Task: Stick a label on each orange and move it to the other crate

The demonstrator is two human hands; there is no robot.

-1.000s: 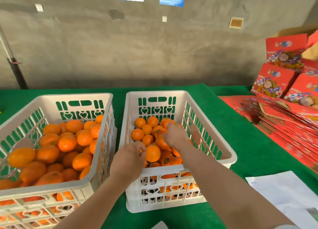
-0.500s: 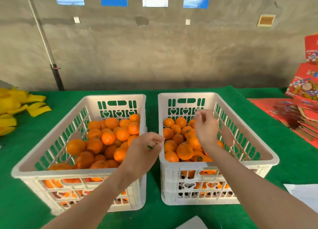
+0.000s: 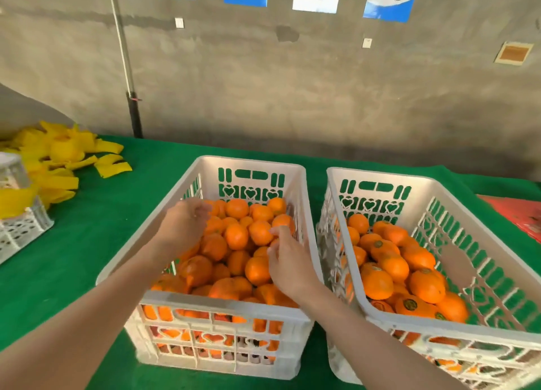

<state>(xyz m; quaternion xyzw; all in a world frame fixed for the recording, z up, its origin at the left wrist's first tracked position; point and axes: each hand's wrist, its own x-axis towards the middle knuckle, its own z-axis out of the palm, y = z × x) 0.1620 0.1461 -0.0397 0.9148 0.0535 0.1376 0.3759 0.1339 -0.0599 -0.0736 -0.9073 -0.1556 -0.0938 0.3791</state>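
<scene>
Two white slatted crates stand side by side on the green cloth. The left crate [image 3: 205,301] is heaped with bare oranges [image 3: 235,236]. In the right crate [image 3: 380,176] lie oranges [image 3: 426,284] that carry small dark round labels [image 3: 409,303]. Both my hands are over the left crate. My left hand [image 3: 186,227] reaches toward the back of the heap, its fingers bent down and touching the fruit. My right hand [image 3: 285,262] hovers by the crate's right wall, fingers loosely curled just above an orange. No label shows in either hand.
A pile of yellow foam sleeves [image 3: 58,158] lies at the far left beside another white crate [image 3: 20,228]. Red cartons [image 3: 524,217] sit at the right edge. A pole [image 3: 128,82] and a concrete wall stand behind the table.
My right hand left the right crate and crossed to the left crate. My left hand moved forward over the bare oranges. The view swung left.
</scene>
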